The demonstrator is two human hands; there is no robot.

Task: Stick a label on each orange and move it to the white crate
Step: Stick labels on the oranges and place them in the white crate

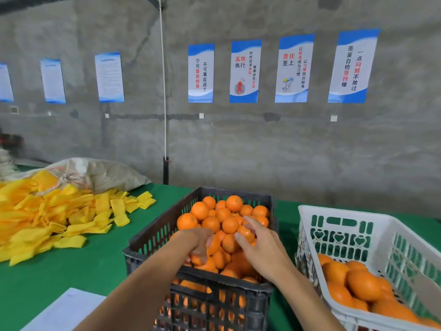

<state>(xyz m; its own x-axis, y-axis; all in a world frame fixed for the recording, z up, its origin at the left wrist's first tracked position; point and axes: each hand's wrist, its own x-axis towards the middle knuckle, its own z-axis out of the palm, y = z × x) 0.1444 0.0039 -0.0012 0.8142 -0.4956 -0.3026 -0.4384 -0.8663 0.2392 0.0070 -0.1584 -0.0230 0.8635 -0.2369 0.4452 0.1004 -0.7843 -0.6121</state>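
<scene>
- Oranges (223, 225), round with a dimpled matte peel, are heaped in the black crate (152, 237) in front of us; its walls are a slotted plastic lattice.
- Our left hand (198, 242) dips into the heap with fingers curled down round an orange; how firm the grip is, we cannot tell.
- Our right hand (259, 244) rests on the pile, thumb and fingers pinching a single orange (245, 232).
- More oranges lie in the white crate (334, 218) to our right, a plastic one with heart-shaped cut-outs in its wall.
- Yellow foam net sleeves (55, 216) sprawl in a loose pile to the left, beside a crumpled woven sack (102, 173).
- Green cloth covers the desk (59, 271); a white sheet (64, 311) lies at its near edge.
- Behind stands a rough grey concrete wall (262, 151) hung with blue-and-white posters (245, 71).
</scene>
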